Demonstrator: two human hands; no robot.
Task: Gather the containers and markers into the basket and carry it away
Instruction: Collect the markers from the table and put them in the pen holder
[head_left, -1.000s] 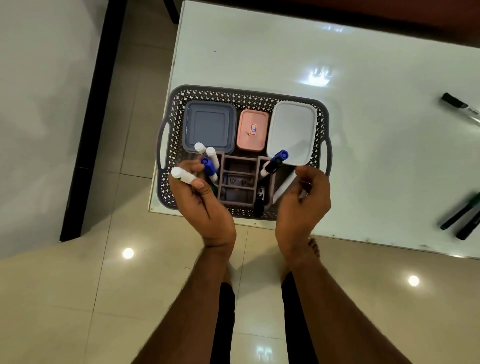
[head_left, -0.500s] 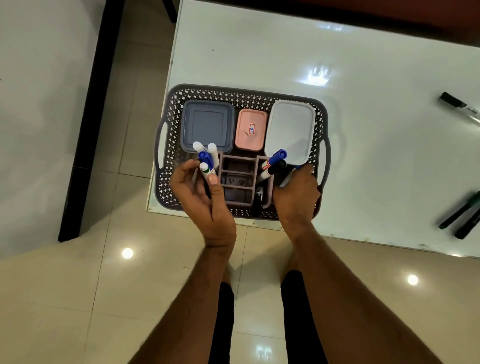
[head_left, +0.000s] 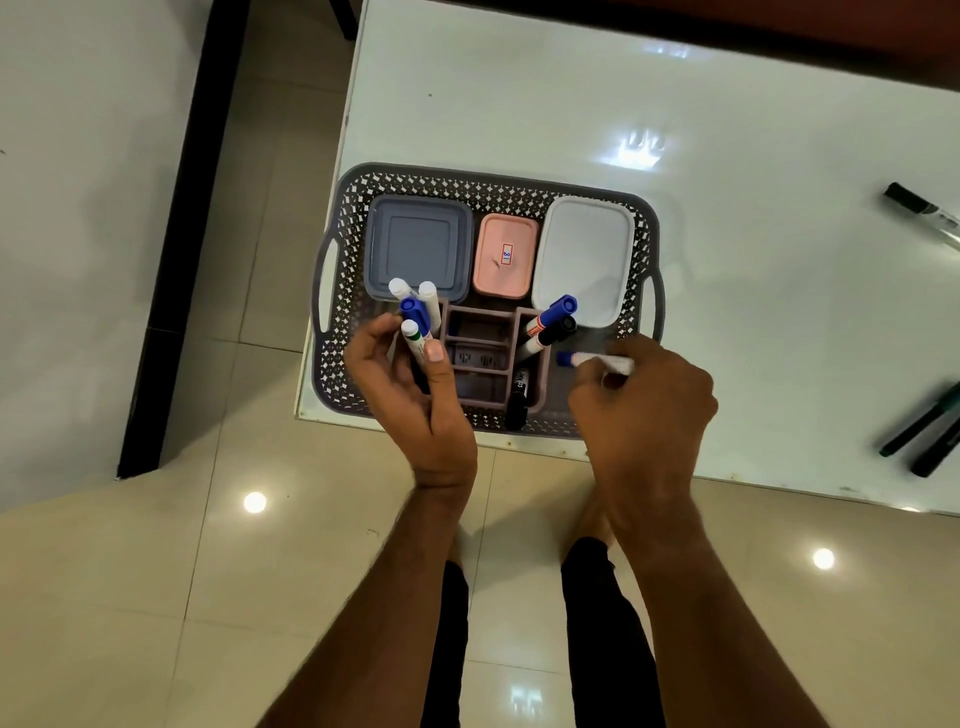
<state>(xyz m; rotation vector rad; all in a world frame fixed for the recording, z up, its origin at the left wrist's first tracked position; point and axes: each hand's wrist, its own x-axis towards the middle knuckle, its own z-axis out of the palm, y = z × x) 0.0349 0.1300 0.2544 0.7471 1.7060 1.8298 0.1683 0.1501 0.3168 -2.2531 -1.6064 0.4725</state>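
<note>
A grey perforated basket (head_left: 343, 234) sits at the table's near left corner. In it lie a grey-blue container (head_left: 418, 247), a pink container (head_left: 506, 255) and a white container (head_left: 584, 257), with a brown divided organizer (head_left: 480, 358) in front. My left hand (head_left: 410, 384) pinches a green-marked white marker (head_left: 414, 338) standing among other markers (head_left: 421, 301) in the organizer's left slot. My right hand (head_left: 641, 400) holds a white marker with a blue cap (head_left: 592, 360) level over the basket's right side. Two markers (head_left: 553, 322) lean in the right slot; a black marker (head_left: 518, 395) lies at the front.
Loose markers lie on the white table (head_left: 727, 260): one black-capped (head_left: 917, 208) at the far right, two dark ones (head_left: 930, 431) at the right edge. The table's front edge runs just behind my wrists. Tiled floor (head_left: 156, 571) and my legs are below.
My left hand brought its white marker down into the left slot. My right hand dipped into the basket's right side and came up holding a blue-capped marker sideways.
</note>
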